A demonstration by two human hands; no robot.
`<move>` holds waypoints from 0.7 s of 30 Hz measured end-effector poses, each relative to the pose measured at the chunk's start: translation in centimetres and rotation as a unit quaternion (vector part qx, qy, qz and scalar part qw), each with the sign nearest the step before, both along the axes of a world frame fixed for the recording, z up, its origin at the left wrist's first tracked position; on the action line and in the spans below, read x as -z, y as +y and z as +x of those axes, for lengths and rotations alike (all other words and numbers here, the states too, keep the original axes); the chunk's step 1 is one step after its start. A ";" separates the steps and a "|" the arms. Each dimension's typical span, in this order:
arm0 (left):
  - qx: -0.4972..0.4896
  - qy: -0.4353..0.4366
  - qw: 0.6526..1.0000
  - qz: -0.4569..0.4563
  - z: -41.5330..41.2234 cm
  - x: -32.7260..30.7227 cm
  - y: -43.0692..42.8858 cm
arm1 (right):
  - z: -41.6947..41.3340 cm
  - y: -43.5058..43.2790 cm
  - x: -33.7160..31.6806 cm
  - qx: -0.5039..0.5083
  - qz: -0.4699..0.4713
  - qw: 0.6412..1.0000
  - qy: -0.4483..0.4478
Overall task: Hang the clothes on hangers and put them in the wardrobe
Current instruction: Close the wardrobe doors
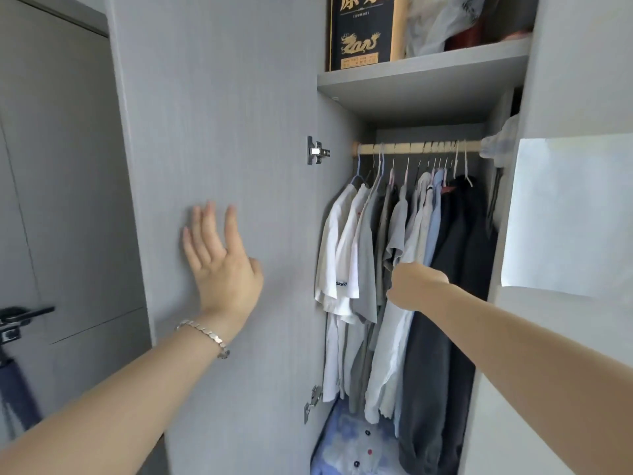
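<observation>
The wardrobe (342, 132) stands open in front of the person. The left hand (222, 265) lies flat against the inside of the open left door (222, 114), fingers straight and spread, so that grip is wide and holds nothing. A silver bracelet (205, 335) sits on that wrist. Two metal hinges show on the door's edge, an upper one (317, 150) and a lower one (312, 402).

The right hand (416, 286) reaches in among the hanging clothes (346, 255), its back towards me and its fingers turned away into the cloth. I cannot tell whether that grip is closed on a garment or only touching one.

The clothes are already in the wardrobe, hanging on thin hangers (380, 166) from a pale wooden rail (411, 146). White and grey shirts hang to the left, lighter shirts and a pale blue one in the middle, and a dark jacket (455, 234) to the right. Below them lies a blue patterned fabric (352, 443).

On the shelf (421, 80) above the rail stand a black box with a gold dragon (359, 32) and, just beside it, a pale plastic bag (442, 22). A white sheet (568, 214) is on the right door. At the far left edge a dark door handle (24, 315) shows.
</observation>
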State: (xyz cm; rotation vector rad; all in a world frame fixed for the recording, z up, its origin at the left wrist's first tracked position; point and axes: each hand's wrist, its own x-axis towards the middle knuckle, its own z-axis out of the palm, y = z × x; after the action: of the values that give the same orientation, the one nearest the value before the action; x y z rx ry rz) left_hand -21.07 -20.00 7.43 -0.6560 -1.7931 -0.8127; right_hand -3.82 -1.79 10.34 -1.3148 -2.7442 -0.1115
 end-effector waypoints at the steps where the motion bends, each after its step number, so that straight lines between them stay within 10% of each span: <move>1: -0.009 -0.025 0.999 0.026 0.2 -0.1 -1.3 | 0.2 -0.9 0.2 0.003 -0.001 1.000 0.000; 11: 0.097 -0.310 0.924 0.201 1.0 -2.1 -6.5 | 1.2 -5.3 -0.6 0.034 0.004 0.999 0.017; 21: 0.208 -0.217 0.932 0.201 7.2 -0.8 -3.7 | 6.9 -3.0 -1.6 0.160 0.068 0.983 0.062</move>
State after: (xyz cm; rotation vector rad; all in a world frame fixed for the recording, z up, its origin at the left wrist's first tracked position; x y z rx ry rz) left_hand -13.87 -23.68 8.24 -0.6208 -1.8061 -1.6718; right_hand 3.08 -4.80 11.91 -1.6502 -2.3574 -0.2272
